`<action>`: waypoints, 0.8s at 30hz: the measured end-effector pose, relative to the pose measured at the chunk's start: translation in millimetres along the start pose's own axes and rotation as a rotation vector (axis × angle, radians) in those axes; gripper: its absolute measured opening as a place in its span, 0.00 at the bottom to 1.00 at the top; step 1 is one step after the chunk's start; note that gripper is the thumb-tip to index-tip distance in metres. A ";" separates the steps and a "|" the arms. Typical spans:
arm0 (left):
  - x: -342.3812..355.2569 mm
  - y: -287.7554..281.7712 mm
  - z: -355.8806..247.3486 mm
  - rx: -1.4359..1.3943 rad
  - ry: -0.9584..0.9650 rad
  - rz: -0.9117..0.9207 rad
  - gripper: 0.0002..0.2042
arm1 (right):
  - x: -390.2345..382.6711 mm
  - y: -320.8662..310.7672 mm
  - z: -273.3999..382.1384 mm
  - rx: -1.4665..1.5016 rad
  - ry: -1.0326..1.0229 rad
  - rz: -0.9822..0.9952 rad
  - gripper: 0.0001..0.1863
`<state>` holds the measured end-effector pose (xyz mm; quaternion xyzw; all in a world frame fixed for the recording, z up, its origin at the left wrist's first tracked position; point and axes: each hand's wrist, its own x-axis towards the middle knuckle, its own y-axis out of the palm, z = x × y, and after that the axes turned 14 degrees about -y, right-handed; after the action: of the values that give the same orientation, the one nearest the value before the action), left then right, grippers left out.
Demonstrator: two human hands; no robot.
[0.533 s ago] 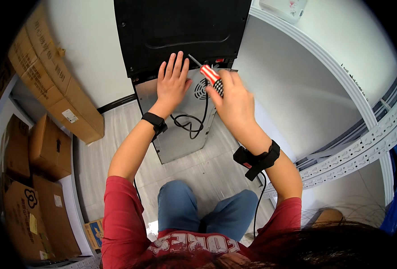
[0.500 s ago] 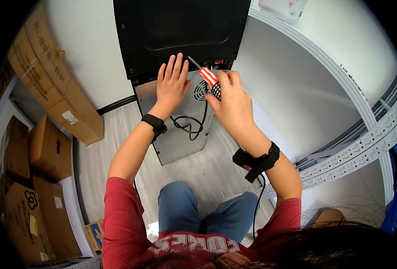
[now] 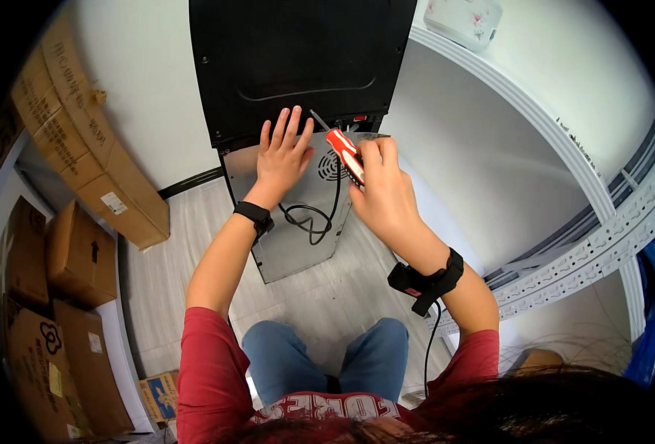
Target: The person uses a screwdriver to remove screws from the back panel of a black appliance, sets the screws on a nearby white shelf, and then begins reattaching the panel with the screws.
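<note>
A tall appliance stands in front of me, with a black upper back panel (image 3: pixel 298 52) above a grey metal lower panel (image 3: pixel 257 248). The lower panel has a round vent (image 3: pixel 326 168) and a looped black cable (image 3: pixel 309 235). My left hand (image 3: pixel 284 159) lies with fingers outstretched against the appliance near the seam between panels. My right hand (image 3: pixel 383 192) grips a screwdriver (image 3: pixel 340 144) with a red, white and black handle; its shaft points up-left at the black panel's lower edge, beside my left fingertips. A small red switch (image 3: pixel 359 118) sits to the right.
Tall cardboard cartons (image 3: pixel 90 148) lean on the left wall, above smaller boxes (image 3: pixel 79 259). White perforated metal rails (image 3: pixel 564 259) and a curved white frame edge (image 3: pixel 520 92) are on the right, with a floral-patterned container (image 3: pixel 460 22) at the top. My knees are below.
The appliance and both hands sit somewhat lower in the view. The screwdriver handle appears turned in my right hand, and my knees have shifted.
</note>
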<state>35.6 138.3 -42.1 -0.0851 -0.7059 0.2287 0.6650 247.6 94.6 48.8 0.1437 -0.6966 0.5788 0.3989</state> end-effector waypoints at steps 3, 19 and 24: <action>1.2 0.9 2.5 0.012 0.018 -0.006 0.29 | -2.7 -1.4 -8.0 -0.083 -0.022 -0.039 0.22; 0.3 3.1 0.7 0.022 0.025 -0.034 0.29 | -0.3 7.5 -13.3 -0.084 0.065 -0.054 0.22; -0.7 1.5 -0.5 0.056 0.031 0.006 0.29 | -8.8 5.1 -14.2 -0.015 0.070 0.025 0.22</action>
<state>35.8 139.4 -43.3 -0.0722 -0.6886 0.2488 0.6772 255.3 106.9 39.0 0.1117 -0.6881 0.5832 0.4171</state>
